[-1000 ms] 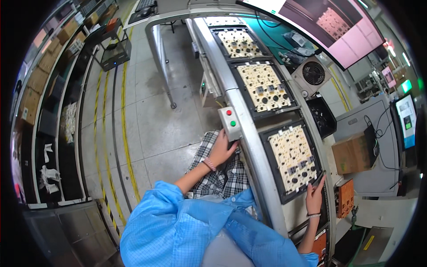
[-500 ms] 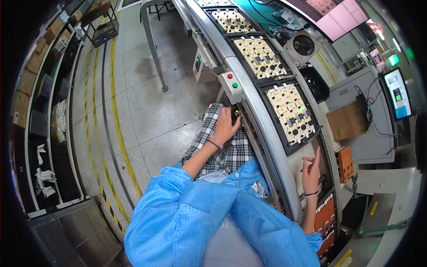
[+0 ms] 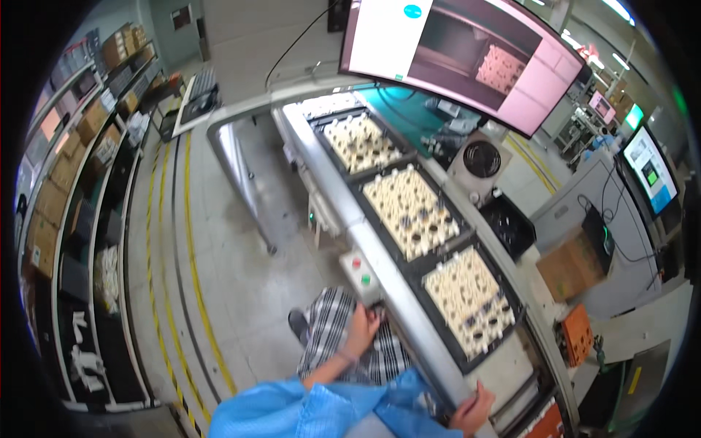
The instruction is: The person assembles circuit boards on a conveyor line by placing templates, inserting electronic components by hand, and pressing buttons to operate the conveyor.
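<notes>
My left hand (image 3: 361,330) is over my lap in checked cloth (image 3: 332,321), just below a small control box (image 3: 361,278) with a red and a green button. Its fingers are curled; whatever may be in them is too blurred to make out. Low on the right, my right hand (image 3: 473,412) hovers by the near rail of the conveyor (image 3: 409,303), fingers loosely bent and apart, with nothing visible in them. Just beyond it, a cream panel (image 3: 469,301) full of holes and dark parts lies in a black tray (image 3: 432,299).
More cream panels (image 3: 410,212) in black trays line the conveyor farther off. A large monitor (image 3: 467,55) hangs at the back. Right of the line stand a fan (image 3: 482,158), a black bin (image 3: 507,225), a cardboard box (image 3: 573,264) and an orange panel (image 3: 577,334). Shelves (image 3: 87,219) run along the left.
The view has tilted up, so the conveyor and hands sit lower in the picture. My right hand has drawn back toward the near rail, its pointing finger now bent. The left remains by the control box.
</notes>
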Available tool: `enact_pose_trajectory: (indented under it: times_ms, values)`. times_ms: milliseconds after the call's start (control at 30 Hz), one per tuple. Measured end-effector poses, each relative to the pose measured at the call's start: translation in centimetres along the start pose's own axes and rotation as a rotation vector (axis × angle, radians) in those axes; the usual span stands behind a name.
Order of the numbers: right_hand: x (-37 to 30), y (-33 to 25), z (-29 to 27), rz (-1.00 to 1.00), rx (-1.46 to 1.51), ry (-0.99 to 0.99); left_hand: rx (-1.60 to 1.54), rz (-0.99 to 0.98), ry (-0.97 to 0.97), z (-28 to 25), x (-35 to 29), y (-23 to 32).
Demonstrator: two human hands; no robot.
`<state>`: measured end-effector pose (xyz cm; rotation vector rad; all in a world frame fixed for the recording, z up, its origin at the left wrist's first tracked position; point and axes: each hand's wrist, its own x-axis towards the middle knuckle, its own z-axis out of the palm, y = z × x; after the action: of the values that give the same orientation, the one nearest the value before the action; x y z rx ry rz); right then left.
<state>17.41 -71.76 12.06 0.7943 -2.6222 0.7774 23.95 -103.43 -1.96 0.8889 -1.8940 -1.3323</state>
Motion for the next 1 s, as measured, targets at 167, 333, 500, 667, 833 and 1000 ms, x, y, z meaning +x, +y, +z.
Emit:
enact_pose_trajectory:
  times_ms: [167,333,500,667,833,1000]
  values:
    - [-10.7,11.6,4.1,-0.040,-0.285,-0.177,0.222,0.052,-0.292,-3.5,1.9,0.5]
    - [-5.8,5.0,2.1,0.108,-0.132,-0.199,0.206,-0.028,-1.251,-3.4,2.5,-15.5]
    - [-6.2,4.9,4.7,0.559,-0.277,-0.456,0.008,0.006,-1.103,-6.5,17.1,-7.8]
    - [4.8,14.3,9.8,0.084,-0.231,-1.031,-0.301,-0.114,-0.735,-18.5,17.1,0.6]
    - [28.9,2.2,14.2,-0.371,-0.278,-1.150,-0.381,0.051,-0.124,-28.7,7.6,10.2]
    - [36.7,-25.4,29.6,-0.803,-0.198,-1.240,-0.508,-0.559,0.251,-44.5,11.4,11.1]
